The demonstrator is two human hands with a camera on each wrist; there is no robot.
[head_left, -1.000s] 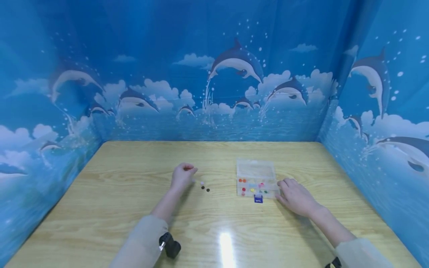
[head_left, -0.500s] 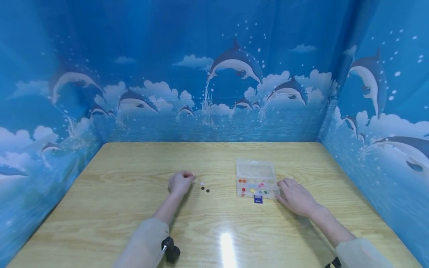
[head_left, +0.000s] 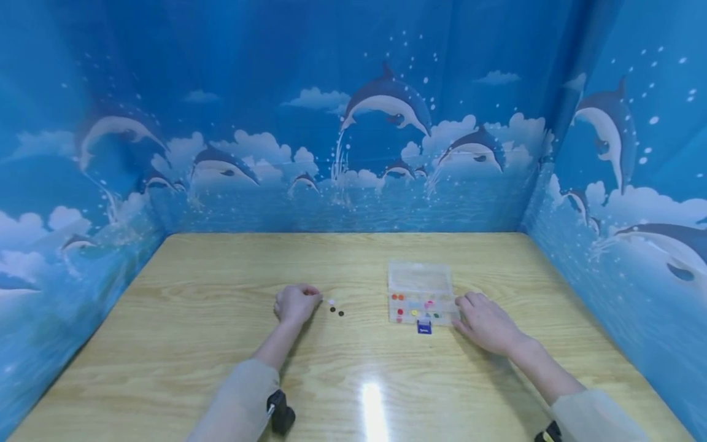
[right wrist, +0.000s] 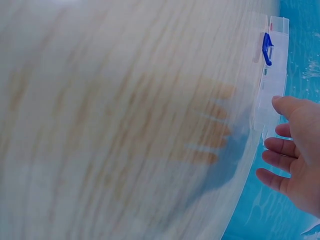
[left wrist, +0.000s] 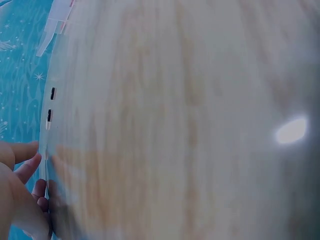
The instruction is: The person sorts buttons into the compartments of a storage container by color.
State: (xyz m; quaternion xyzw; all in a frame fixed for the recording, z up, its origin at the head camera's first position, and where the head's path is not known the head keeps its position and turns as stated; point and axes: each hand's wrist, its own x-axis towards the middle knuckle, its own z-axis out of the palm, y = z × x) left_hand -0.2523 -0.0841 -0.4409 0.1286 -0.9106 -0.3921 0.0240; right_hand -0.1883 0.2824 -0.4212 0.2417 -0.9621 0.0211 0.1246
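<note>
In the head view my left hand (head_left: 297,304) is low over the table, left of a small white disc (head_left: 331,301) and two small black discs (head_left: 337,311). The left wrist view shows its thumb and index finger close together with a narrow gap, and the black discs (left wrist: 51,105) beyond them. A clear plastic compartment box (head_left: 393,312) lies with its lid (head_left: 420,277) open toward the back. Small red, orange, yellow, pink and green pieces sit inside. My right hand (head_left: 483,322) rests at the box's right edge, fingers loosely extended, thumb against its side.
A blue latch (head_left: 424,327) sticks out from the box's front edge. The wood-grain table (head_left: 331,374) ends at a blue dolphin-print curtain (head_left: 265,202) at the back and sides. A bright light reflection shows near the table's front.
My left hand has come down and slightly nearer, its fingertips now close to the white disc. The right hand and the box have stayed in place.
</note>
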